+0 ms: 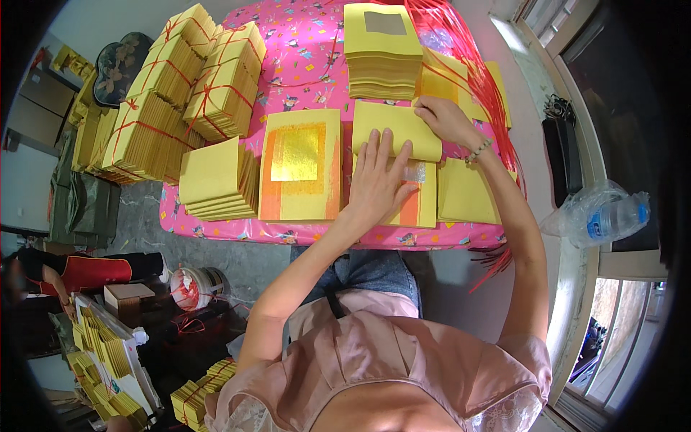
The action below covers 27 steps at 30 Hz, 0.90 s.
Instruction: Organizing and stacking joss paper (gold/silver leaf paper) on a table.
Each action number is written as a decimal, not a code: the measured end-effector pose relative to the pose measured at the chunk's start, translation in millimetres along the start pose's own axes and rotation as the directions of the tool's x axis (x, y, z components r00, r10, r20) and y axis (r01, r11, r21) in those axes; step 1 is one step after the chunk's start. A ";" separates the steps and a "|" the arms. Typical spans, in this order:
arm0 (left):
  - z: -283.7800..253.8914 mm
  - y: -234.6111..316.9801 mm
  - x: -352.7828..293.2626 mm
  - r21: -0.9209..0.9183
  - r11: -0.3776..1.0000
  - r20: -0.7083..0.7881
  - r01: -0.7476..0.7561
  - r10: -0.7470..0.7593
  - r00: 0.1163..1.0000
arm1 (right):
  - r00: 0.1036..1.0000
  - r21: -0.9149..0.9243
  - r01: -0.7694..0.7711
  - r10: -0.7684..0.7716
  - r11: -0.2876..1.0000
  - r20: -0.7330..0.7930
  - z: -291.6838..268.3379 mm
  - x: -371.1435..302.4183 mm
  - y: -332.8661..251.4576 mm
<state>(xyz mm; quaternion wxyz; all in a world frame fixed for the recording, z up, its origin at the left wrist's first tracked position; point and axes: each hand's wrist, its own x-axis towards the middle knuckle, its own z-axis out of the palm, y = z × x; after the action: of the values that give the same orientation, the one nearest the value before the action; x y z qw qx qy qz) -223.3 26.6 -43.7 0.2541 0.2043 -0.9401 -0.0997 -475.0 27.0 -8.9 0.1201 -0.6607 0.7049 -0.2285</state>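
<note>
On the pink table, my left hand [378, 175] lies with fingers spread over a partly folded yellow paper sheet [426, 148]. The flap's lower edge looks rounded. My right hand [445, 119] has its fingers curled closed at the flap's upper right corner; the fingertips are partly hidden. Below the flap shows paper with a silver patch and orange bands [426, 205]. Left of it lies a flat yellow sheet with a shiny gold square [294, 157] framed in orange. Farther left sits a pile of folded yellow papers [216, 176].
A tall stack of yellow paper [381, 61] stands at the back, beside hanging red strings [484, 79]. Red-tied bundles [169, 75] rise at the back left. A plastic bottle [608, 219] is on the right ledge. Another person's arm [56, 277] shows at lower left, near a white bucket [209, 284].
</note>
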 end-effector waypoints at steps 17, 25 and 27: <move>16.3 -6.4 7.9 0.000 0.998 0.029 0.061 -0.061 0.998 | 0.983 0.026 0.024 -0.028 0.999 0.180 24.5 40.0 -1.1; 15.1 -5.4 7.6 0.013 0.999 0.046 0.053 -0.053 0.998 | 0.985 0.033 0.020 -0.025 0.999 0.168 25.9 38.5 -3.4; 15.2 -5.2 8.0 0.012 0.998 0.046 0.055 -0.056 0.997 | 0.985 0.026 0.036 -0.040 0.999 0.168 26.7 40.3 -2.6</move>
<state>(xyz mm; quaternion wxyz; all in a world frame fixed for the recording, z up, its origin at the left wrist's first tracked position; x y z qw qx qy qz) -235.8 19.8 -54.6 0.2281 0.2294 -0.9403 -0.1063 -464.1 -17.2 -25.5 0.1825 -0.6894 0.6769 -0.1824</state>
